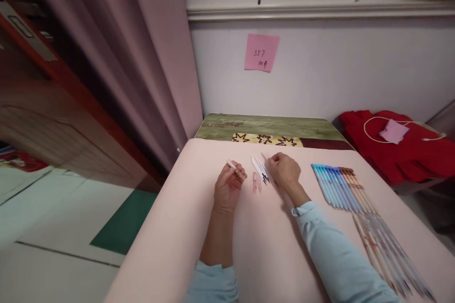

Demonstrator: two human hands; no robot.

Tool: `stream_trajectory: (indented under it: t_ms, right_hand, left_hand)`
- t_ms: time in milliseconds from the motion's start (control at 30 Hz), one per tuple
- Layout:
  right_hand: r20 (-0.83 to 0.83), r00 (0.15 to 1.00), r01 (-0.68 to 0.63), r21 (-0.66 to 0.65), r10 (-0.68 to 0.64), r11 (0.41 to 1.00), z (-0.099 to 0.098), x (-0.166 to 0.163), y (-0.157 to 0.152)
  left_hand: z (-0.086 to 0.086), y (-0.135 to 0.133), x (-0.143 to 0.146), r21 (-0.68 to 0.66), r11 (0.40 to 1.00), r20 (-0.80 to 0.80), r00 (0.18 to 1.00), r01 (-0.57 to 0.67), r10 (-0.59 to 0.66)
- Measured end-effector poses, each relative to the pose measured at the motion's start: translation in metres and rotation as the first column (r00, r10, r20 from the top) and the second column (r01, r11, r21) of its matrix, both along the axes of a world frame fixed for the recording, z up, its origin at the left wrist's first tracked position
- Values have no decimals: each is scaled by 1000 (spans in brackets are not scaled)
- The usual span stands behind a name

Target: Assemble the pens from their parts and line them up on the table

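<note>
My left hand (227,191) is turned palm up, its fingers curled around a slim pale pen part (232,165), probably a pen barrel. A little to the right, my right hand (287,170) pinches a thin white stick (263,156) that looks like a pen refill; it is slightly blurred. Under and beside that hand lie several white refills (258,166) with dark ends, fanned out on the pink tabletop (199,199). Between the two hands, small translucent pink pen parts (255,182) rest on the surface.
On the right lies a row of capped-looking pens (337,189) in blue, violet and brown. Nearer me are several greyish clear pens (391,251). A green patterned board (313,125) shows at the back; red cloth (373,151) with a white cable sits beyond the right edge.
</note>
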State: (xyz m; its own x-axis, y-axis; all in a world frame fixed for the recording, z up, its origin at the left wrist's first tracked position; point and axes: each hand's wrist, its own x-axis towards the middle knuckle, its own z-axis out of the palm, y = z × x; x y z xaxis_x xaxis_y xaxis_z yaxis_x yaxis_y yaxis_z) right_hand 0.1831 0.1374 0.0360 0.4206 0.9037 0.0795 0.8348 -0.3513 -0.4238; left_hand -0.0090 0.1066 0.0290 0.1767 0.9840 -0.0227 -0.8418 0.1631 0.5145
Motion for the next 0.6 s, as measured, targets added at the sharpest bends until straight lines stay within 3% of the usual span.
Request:
stream_trajectory:
  t_ms: [67,133,267,500,600]
  right_hand:
    - [-146,989,53,83,-41,995,5,11,-8]
    - [-281,960,46,166,2,985,4,19,-20]
    - [-403,914,20,175,53,984,-7,22,-45]
    - [-38,993,-116,-14,116,993,-1,6,-58]
    - [26,992,-120,-116,124,986,5,3,-56]
  left_hand:
    - [1,1,-1,-24,999,-9,1000,-25,24]
    - [1,3,0,-48,998,-7,999,-50,49]
    - [0,5,2,-18,998,48,997,-60,60]
    - [1,3,5,-1,996,-34,995,-92,92]
    - [0,5,6,-25,994,-35,994,-104,103]
